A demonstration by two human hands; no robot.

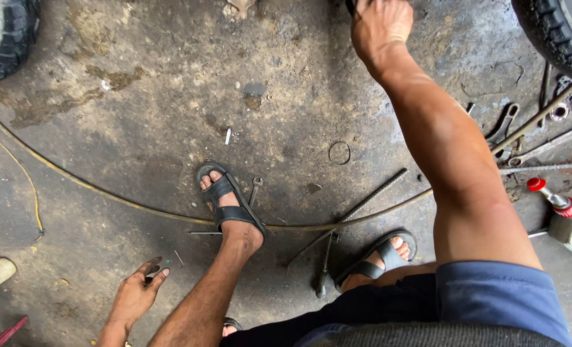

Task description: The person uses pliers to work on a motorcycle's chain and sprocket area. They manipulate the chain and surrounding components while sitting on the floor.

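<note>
1. Your right hand [381, 26] reaches far forward to the top edge — what it grips, you cannot tell.
2. Your left hand [137, 297] hangs released, fingers spread, above the concrete floor [138, 128].
3. A small wrench [254, 190] lies just beside your left sandal [225, 198].

floor [170, 96]: grey, dirty, oil spots | tyres [6, 35] in top corners | thin hose [106, 196] across | soft daylight

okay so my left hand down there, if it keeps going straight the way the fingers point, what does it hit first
The left hand is open, its fingers pointing up and right over the stained floor. First in that line looks to be the left foot in a black sandal; only bare floor and small scraps lie between. Depth is hard to judge.
</note>
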